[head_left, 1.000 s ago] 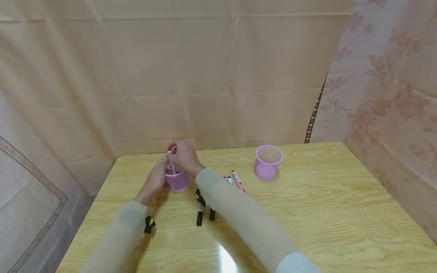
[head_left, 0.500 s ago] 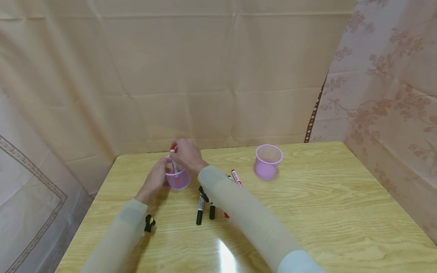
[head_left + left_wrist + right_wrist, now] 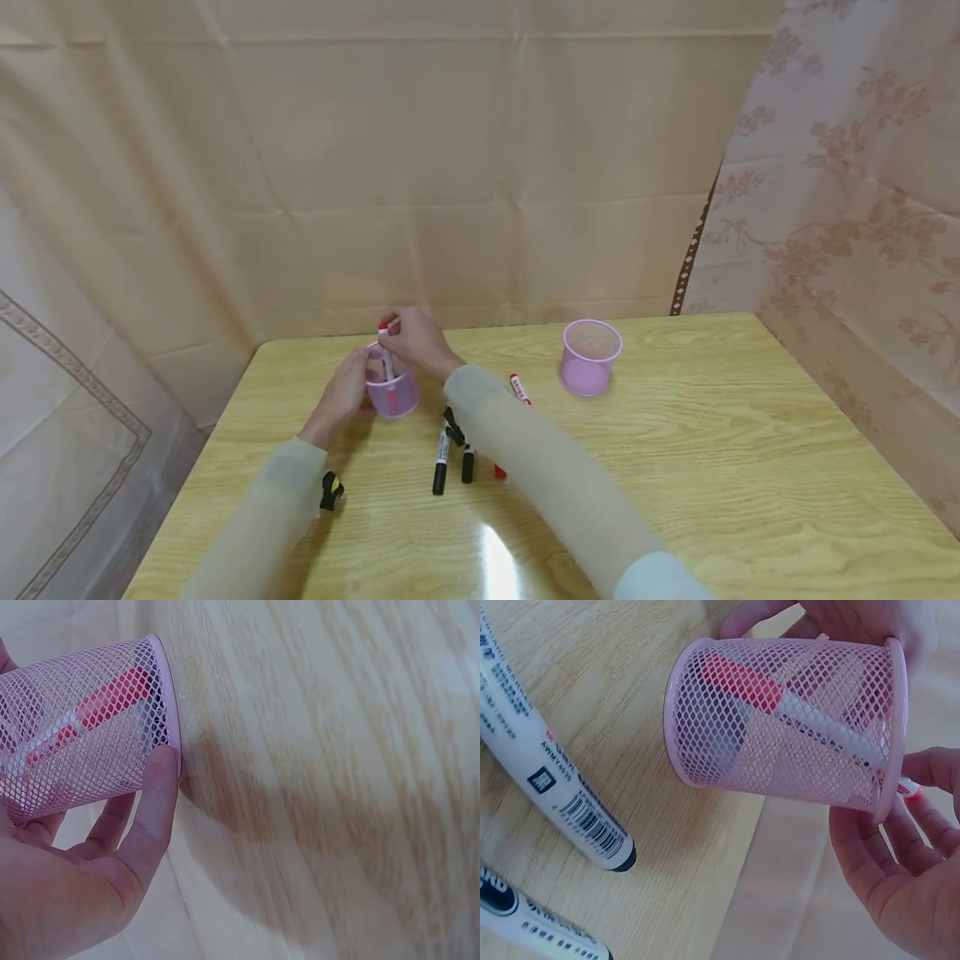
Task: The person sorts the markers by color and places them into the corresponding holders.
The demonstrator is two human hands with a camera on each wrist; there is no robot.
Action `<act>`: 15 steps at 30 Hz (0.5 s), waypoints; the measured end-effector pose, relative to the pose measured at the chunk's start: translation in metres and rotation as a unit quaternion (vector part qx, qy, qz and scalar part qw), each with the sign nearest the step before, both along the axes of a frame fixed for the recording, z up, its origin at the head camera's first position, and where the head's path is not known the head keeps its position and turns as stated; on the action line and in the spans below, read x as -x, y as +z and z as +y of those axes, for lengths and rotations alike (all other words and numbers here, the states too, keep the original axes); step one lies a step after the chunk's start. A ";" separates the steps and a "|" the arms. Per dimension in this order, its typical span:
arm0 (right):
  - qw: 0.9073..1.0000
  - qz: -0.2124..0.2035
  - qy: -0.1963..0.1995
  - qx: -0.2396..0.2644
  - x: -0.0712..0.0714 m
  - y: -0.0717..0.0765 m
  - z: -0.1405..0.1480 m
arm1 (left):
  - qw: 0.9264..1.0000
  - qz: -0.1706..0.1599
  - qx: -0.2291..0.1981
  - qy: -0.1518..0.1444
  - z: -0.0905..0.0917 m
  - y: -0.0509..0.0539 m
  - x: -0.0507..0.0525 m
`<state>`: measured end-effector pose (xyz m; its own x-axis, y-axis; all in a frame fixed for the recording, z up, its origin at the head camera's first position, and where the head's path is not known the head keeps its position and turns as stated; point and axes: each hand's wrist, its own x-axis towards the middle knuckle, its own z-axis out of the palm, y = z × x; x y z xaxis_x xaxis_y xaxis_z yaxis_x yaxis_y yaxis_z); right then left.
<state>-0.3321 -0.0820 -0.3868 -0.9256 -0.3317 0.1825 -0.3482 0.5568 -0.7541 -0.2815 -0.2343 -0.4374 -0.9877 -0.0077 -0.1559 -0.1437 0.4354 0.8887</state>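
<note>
In the head view we count two hands and two pink mesh cups, the left cup (image 3: 405, 396) and the right cup (image 3: 592, 372), both upright near the far edge of one wooden table (image 3: 697, 433). Our left hand (image 3: 341, 392) grips the left cup's side; our right hand (image 3: 422, 340) pinches one red-capped marker (image 3: 388, 367), which leans slightly inside that cup with its cap above the rim. Nearer to us lie two black-capped markers, the longer-showing one (image 3: 441, 462) and the shorter-showing one (image 3: 468, 467). Two red ends, the upper end (image 3: 519, 387) and the lower end (image 3: 499, 472), peek out around the right sleeve (image 3: 547, 450); we cannot tell whether they belong to one marker or two.

In the left wrist view we see one cup with one marker through its mesh; one fingertip touches the base rim and other fingers curl behind.

In the right wrist view we see that same marker, its lower red end near the base, our thumb at its top, and two white-barrelled markers lying on the table.
</note>
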 end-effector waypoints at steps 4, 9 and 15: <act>1.000 -0.010 0.009 0.005 0.000 0.001 0.006 | 1.000 0.002 -0.003 0.000 0.001 0.001 0.000; 0.999 -0.032 0.010 -0.002 0.001 0.008 0.018 | 1.000 0.005 0.004 -0.003 0.001 0.002 -0.001; 0.996 -0.081 0.038 0.032 0.001 0.019 0.043 | 1.000 0.006 0.007 -0.004 0.002 0.003 -0.003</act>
